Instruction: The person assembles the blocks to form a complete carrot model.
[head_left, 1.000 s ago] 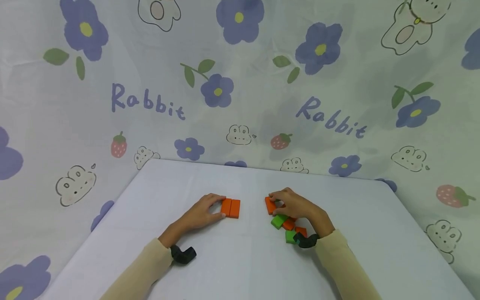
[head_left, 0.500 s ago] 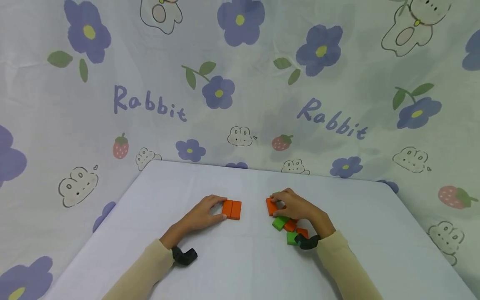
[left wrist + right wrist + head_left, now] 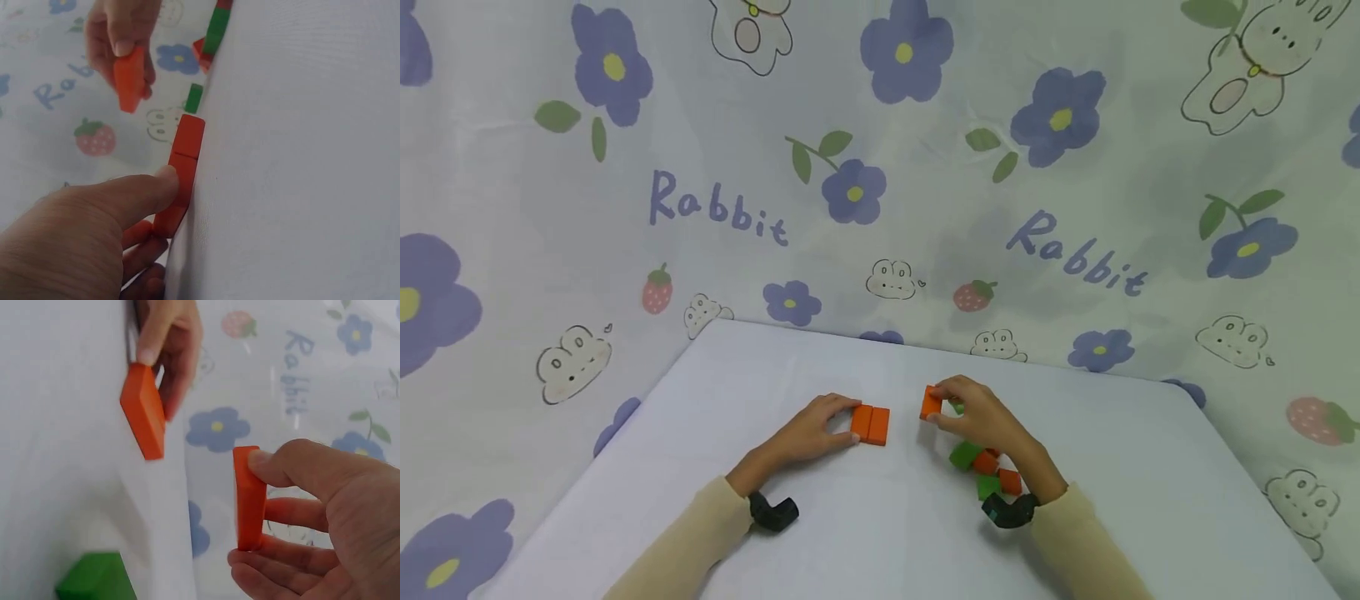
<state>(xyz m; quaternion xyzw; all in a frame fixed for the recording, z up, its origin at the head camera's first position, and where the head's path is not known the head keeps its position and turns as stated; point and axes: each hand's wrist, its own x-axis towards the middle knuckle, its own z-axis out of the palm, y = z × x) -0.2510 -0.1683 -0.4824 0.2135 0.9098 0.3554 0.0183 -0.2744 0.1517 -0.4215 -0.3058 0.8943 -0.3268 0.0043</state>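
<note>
On the white table, two orange rectangular blocks lie side by side. My left hand pinches the nearer-left orange block between thumb and fingers, its neighbour flush against it. To the right, my right hand grips another orange block by its two ends, raised above the table. The right wrist view shows this raised block between thumb and fingertips. Under and beside the right hand sit loose blocks, among them a green block and an orange-red block.
A green block and a red one lie near the right wrist's black camera mount. Another green block shows behind the right hand. A printed cloth hangs behind the white table.
My right hand has lifted its orange block off the table and carried it slightly left, away from the loose blocks. The left hand keeps its place at the pair. The head view has shifted slightly.
</note>
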